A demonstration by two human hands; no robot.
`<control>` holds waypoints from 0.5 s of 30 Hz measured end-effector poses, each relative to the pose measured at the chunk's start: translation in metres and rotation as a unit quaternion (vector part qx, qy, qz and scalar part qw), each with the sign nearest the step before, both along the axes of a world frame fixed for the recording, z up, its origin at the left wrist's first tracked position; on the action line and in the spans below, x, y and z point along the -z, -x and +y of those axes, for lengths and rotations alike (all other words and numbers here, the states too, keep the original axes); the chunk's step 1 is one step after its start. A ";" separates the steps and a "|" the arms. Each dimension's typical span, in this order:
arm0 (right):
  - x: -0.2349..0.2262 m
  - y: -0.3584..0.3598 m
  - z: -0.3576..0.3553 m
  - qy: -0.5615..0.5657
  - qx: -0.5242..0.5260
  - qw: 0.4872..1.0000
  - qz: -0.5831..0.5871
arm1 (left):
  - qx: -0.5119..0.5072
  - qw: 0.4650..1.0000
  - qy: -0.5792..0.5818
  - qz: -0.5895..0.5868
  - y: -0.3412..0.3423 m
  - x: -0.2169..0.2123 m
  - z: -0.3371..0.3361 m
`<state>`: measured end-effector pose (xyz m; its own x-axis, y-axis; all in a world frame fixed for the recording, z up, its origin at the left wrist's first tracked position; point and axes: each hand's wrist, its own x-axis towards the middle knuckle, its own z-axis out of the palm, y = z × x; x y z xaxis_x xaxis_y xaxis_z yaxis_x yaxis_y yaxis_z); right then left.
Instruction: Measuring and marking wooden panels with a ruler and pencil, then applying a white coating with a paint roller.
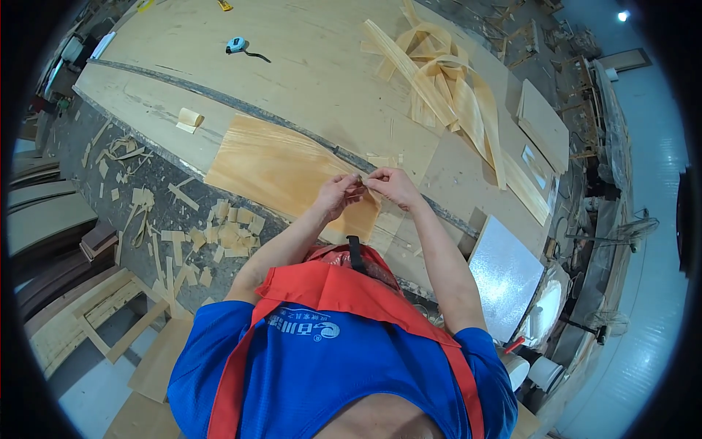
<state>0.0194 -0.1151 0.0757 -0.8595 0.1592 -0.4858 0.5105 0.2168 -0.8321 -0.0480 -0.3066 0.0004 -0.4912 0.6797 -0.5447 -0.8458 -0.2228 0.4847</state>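
On one veneer sheet (pixel 281 170), two hands (pixel 369 186) pinch.

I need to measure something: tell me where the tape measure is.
The tape measure lies on the far part of the workbench, toward the person's left, well beyond the veneer sheet and left of the pile of veneer strips.

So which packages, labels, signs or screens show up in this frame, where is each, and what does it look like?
Printed logo: on the back of the person's blue shirt, lower centre; white emblem with small lettering.
Tape measure: far on the workbench; small, blue-green case, any label too small to tell.
No packages, signs or screens show.
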 end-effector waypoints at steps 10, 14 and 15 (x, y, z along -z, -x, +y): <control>0.001 -0.001 0.001 0.015 0.008 1.000 -0.016 | -0.006 1.000 0.021 0.006 -0.001 -0.010 -0.001; -0.002 -0.001 0.002 -0.026 0.011 0.999 -0.016 | -0.011 1.000 0.024 0.006 -0.001 -0.012 -0.001; -0.001 0.000 0.002 -0.026 0.011 0.999 -0.015 | -0.012 1.000 0.025 0.005 -0.002 -0.008 0.000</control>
<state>0.0199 -0.1136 0.0764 -0.8403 0.2031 -0.5027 0.5408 0.2475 -0.8039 -0.0464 -0.3070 0.0087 -0.5131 0.6396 -0.5725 -0.8353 -0.2185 0.5045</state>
